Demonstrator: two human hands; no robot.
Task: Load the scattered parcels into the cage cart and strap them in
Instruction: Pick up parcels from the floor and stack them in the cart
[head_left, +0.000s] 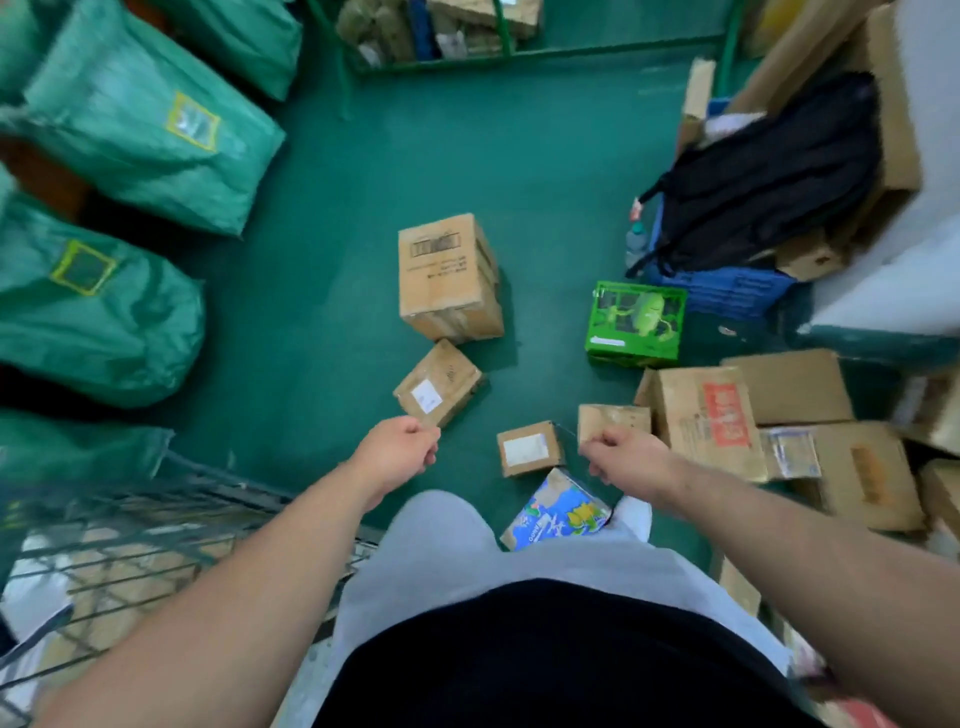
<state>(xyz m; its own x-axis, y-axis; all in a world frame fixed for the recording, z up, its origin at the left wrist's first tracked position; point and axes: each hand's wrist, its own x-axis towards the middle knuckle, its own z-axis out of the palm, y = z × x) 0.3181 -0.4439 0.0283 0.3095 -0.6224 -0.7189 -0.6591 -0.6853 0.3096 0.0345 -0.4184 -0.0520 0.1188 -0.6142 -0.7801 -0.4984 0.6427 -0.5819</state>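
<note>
Scattered parcels lie on the green floor: a tall cardboard box (447, 275), a flat brown parcel (439, 382) with a white label, a small labelled box (530, 449), a plain brown box (618, 418), a blue printed box (561, 512) by my foot and a green printed box (636, 322). The wire cage cart (156, 519) stands at lower left with cardboard parcels inside. My left hand (402, 449) hovers just below the flat parcel. My right hand (621, 457) hangs over the plain brown box. Both hands have loosely curled fingers and hold nothing I can see.
Large green sacks (135, 119) fill the left side. More cardboard boxes (706, 415) pile up at the right. A black backpack (769, 176) lies on a blue crate (727, 291). A green rack (519, 52) with parcels stands at the top.
</note>
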